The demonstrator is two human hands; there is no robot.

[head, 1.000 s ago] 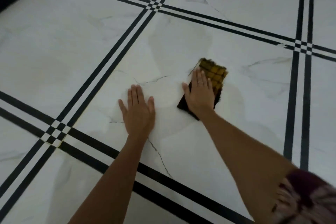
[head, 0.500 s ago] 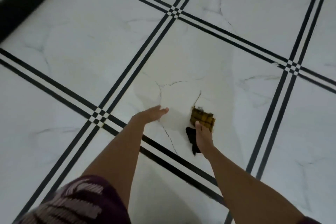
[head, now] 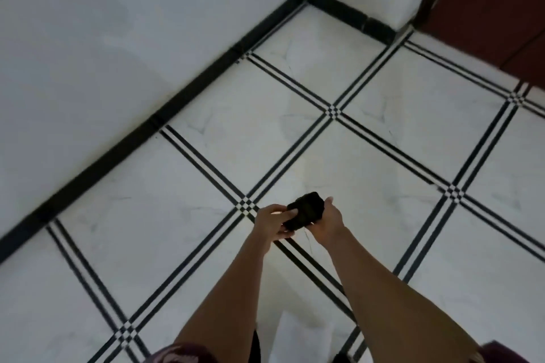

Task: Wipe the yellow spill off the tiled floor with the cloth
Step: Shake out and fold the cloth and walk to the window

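The cloth [head: 306, 210] looks dark and bunched, held up in the air between both hands, well above the floor. My left hand [head: 272, 221] grips its left side with fingers curled over it. My right hand [head: 328, 222] holds its right side from below. The white marble tiled floor [head: 368, 174] with black double lines lies beneath. A faint pale yellowish smear shows on the tile just beyond the hands; the frame is blurred, so its edges are unclear.
A white wall with a black skirting board [head: 153, 127] runs diagonally along the left and turns a corner at the top. A dark red-brown door [head: 489, 0] stands at the top right. A dark patterned sleeve shows at the bottom edge.
My right hand lifted the cloth off the floor. My left hand came off the tile and took hold of the cloth too. The view rose and swung toward the wall corner.
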